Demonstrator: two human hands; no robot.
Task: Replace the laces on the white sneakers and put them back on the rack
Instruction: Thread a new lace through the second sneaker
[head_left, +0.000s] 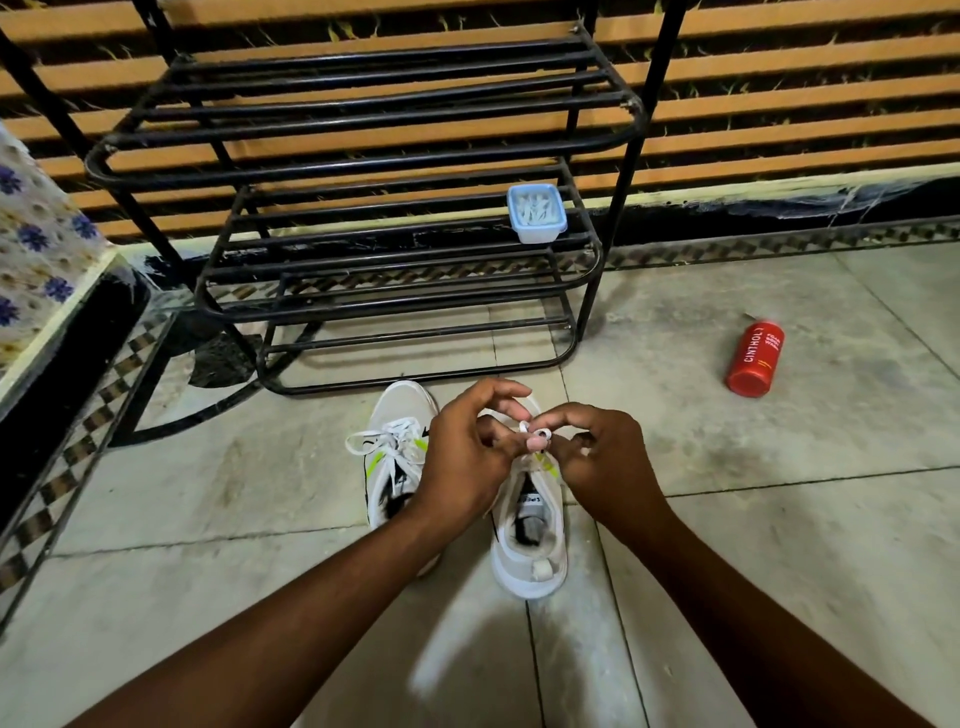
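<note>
Two white sneakers stand side by side on the floor tiles, toes toward a black metal rack (363, 171). The left sneaker (397, 447) has its white lace tied in a bow. Over the right sneaker (530, 540) both my hands work the white lace (537, 432), which curls in a small loop between my fingertips. My left hand (462, 457) pinches the lace from the left. My right hand (602, 457) pinches it from the right. The front of the right sneaker is hidden under my hands.
A small lidded plastic box (536, 213) with white bits inside sits on the rack's middle shelf at the right. A red Cinthol bottle (754, 358) lies on the floor to the right. A flower-patterned cloth (36, 234) and a dark ledge stand at the left.
</note>
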